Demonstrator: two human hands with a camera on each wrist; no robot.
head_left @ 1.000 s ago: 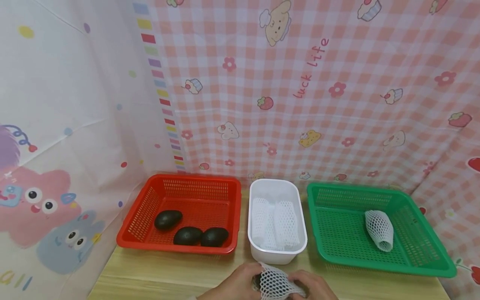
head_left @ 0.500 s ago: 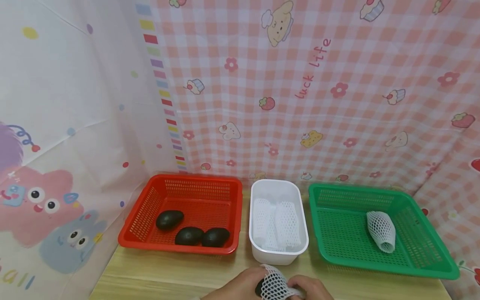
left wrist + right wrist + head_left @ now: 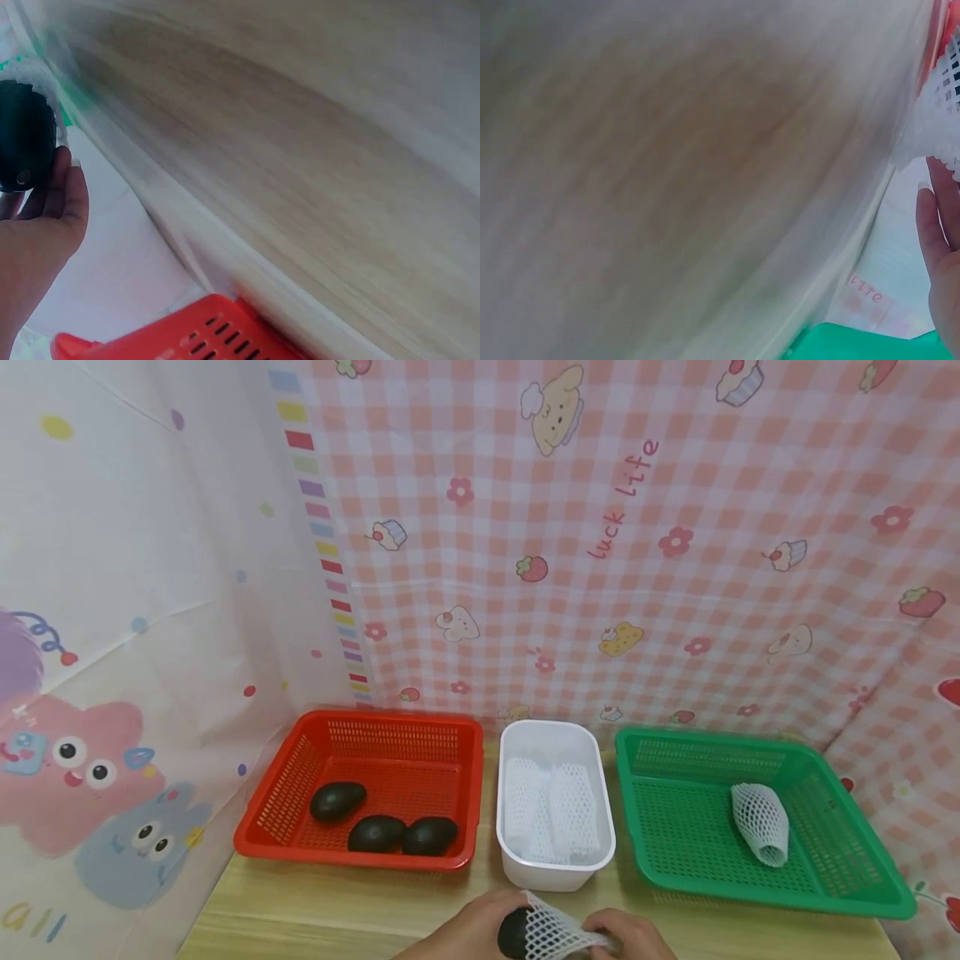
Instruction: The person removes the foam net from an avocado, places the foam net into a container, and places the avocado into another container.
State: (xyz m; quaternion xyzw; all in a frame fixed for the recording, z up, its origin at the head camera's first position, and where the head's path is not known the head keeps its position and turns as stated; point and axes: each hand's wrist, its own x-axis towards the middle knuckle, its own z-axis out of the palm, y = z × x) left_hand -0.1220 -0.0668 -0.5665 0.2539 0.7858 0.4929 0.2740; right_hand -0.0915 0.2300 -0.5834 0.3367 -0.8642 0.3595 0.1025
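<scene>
At the front of the table, low in the head view, my left hand grips a dark avocado. A white foam net sleeve is stretched over the avocado's right part. My right hand pinches the narrowed right end of that sleeve. In the left wrist view the avocado shows its bare stem end, with the left fingers curled about it and the netting behind. The right wrist view catches the sleeve above the right fingers; part of that hand lies outside the frame.
A red basket holds three bare avocados. Beside it stands a white bin with several net sleeves. The green basket on the right contains one netted item. Wooden tabletop lies in front.
More of the avocado's left end now shows outside the net sleeve, and the sleeve looks drawn out tighter toward my right hand. The baskets and bin stand as before.
</scene>
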